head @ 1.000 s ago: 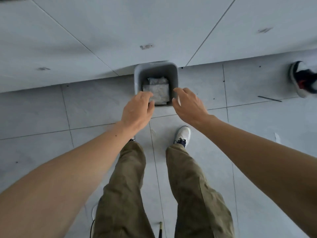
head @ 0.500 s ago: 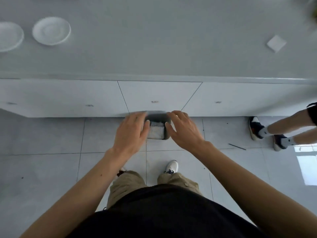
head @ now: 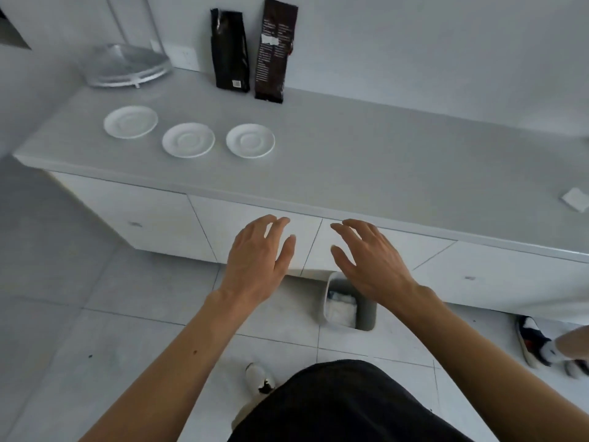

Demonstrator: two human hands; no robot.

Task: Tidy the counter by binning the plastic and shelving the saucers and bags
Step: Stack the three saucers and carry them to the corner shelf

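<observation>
Three white saucers stand in a row on the grey counter: a left saucer, a middle saucer and a right saucer. Two dark bags lean on the wall behind them, a black bag and a brown bag. A grey bin with crumpled plastic inside sits on the floor by the cabinets. My left hand and my right hand hover empty, fingers spread, in front of the cabinet doors and above the bin.
A metal corner rack stands at the counter's back left. A small white square piece lies at the counter's right edge. Another person's shoes and leg are on the floor at the right. White cabinet doors run below the counter.
Both hands have risen from the bin's rim and spread open. The view has tilted up from the floor, bringing the counter, saucers and bags into sight.
</observation>
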